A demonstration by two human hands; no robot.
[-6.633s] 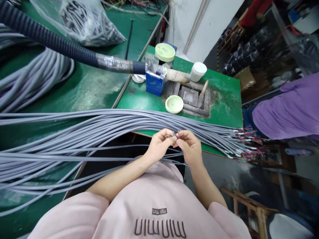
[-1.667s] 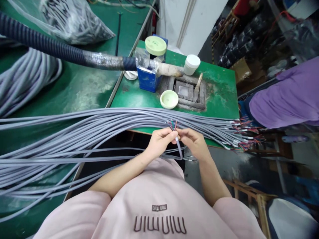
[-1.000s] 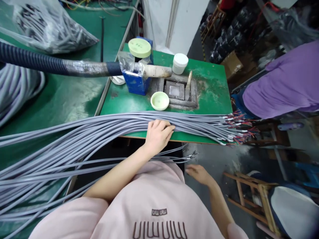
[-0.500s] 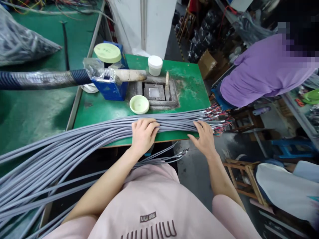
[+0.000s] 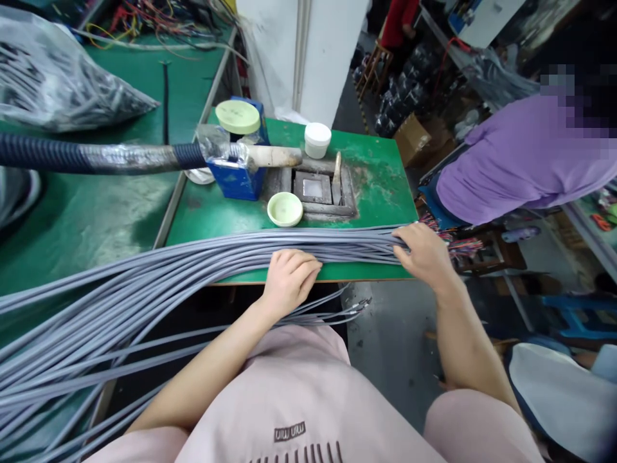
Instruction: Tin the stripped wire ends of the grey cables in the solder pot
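A thick bundle of grey cables [image 5: 231, 247] runs from the lower left across the bench to its right end. Near the middle, my left hand [image 5: 292, 276] lies over the near side of the bundle, its fingers curled down on the cables. My right hand [image 5: 427, 254] is closed round the bundle close to its end, fingers over the top and thumb on the near side. Beyond it, thin coloured wire ends [image 5: 465, 246] stick out past the bench edge, partly hidden by the hand. A few separate grey cables [image 5: 332, 315] hang lower, across my lap.
Behind the bundle, a framed square pot [image 5: 312, 188] is set into the green bench [image 5: 380, 180]. Around it are a pale green bowl [image 5: 285, 209], a white tub [image 5: 317, 140], a blue box [image 5: 236, 180] and a hose [image 5: 130, 157]. A person in purple [image 5: 525, 157] is at right.
My right hand has moved right along the bundle and closed round it near the wire ends. My left hand stays on the near side of the cables. The view has shifted slightly.
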